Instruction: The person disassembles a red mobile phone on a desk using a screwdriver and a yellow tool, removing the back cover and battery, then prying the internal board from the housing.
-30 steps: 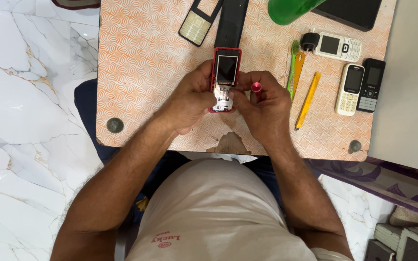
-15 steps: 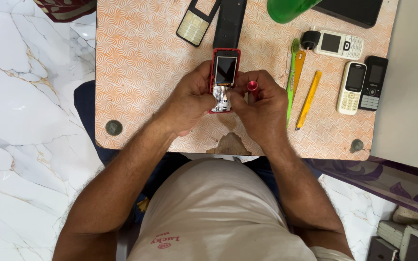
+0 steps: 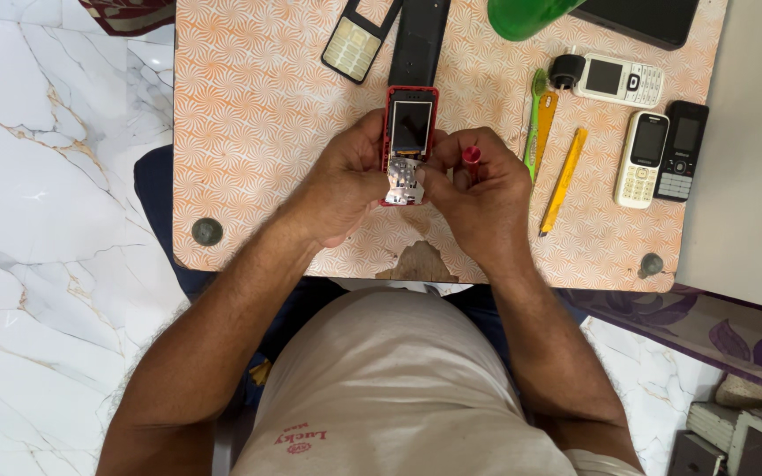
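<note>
A person is wearing a pale beige T-shirt with a small red printed mark near its hem, and dark blue trousers. Both forearms are showing bare, hairy, with no watch or rings visible.

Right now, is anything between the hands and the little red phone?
No. The left hand and right hand both grip the opened red phone directly, above the patterned table. The right hand also holds a red-handled tool.
</note>
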